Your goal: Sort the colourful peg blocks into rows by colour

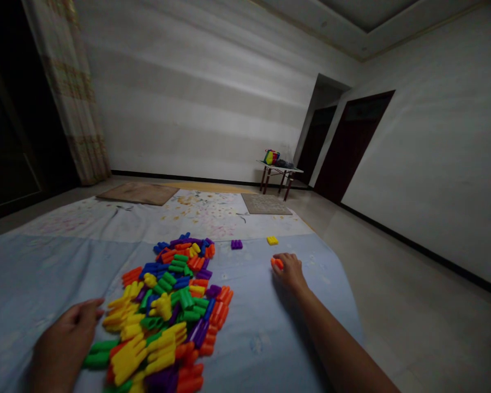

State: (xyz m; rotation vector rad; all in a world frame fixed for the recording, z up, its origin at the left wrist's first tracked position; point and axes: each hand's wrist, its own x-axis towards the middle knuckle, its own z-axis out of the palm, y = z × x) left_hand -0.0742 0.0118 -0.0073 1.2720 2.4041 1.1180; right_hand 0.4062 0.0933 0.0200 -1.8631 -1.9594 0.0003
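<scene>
Backdrop: plain pale wall [188, 109], patterned curtain [71, 87] to one side
Block pile [167, 308]: glossy, ridged, finger-shaped, plastic by the look (total rainbow mess)
Right hand [290, 271]: pinching an orange block [276, 263] near the yellow block [272, 240]
Left hand [67, 341]: beside the pile, fingers bent, can't tell whether they're gripping anything
Surface: light-blue cloth [257, 305], a bit rumpled

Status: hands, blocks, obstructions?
Right hand gripping orange block. Left hand beside mixed block pile. Yellow block just beyond right hand; nothing visibly blocking.
</scene>
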